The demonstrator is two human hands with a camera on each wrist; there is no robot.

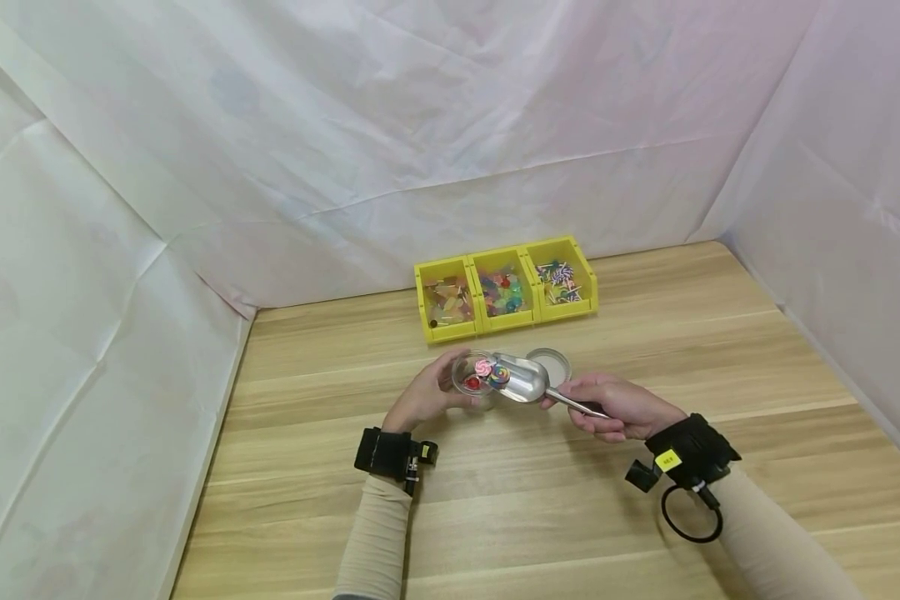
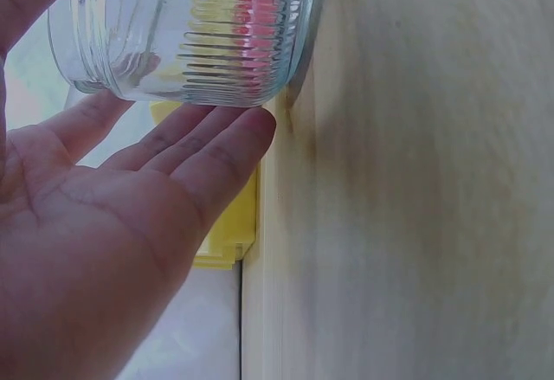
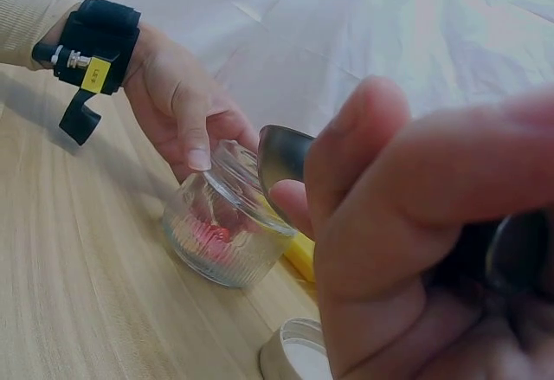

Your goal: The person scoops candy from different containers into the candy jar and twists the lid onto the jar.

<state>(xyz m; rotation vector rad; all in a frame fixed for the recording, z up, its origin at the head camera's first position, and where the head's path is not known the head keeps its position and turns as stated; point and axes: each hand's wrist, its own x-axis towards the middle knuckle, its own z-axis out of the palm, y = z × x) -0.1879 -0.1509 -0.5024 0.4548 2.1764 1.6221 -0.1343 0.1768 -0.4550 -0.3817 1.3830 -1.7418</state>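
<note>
My left hand [image 1: 427, 393] grips a ribbed clear glass jar [image 2: 208, 34], thumb on one side and fingers around the other. The jar's base is right at the tabletop, and red and pink candies [image 3: 215, 235] show inside it. In my right hand [image 1: 618, 406] is the handle of a metal scoop [image 1: 521, 380], its lip over the jar's mouth. A rainbow swirl candy [image 1: 499, 374] lies at that lip, and a pink swirl candy [image 1: 483, 368] sits just past it over the opening. Fingers hide most of the scoop in the right wrist view.
A round lid [image 1: 551, 364] lies on the wooden table [image 1: 495, 517] behind the scoop. Farther back stand three joined yellow bins [image 1: 453, 332] holding assorted candies and small lollipops. White cloth [image 1: 330, 125] hangs along the back and sides.
</note>
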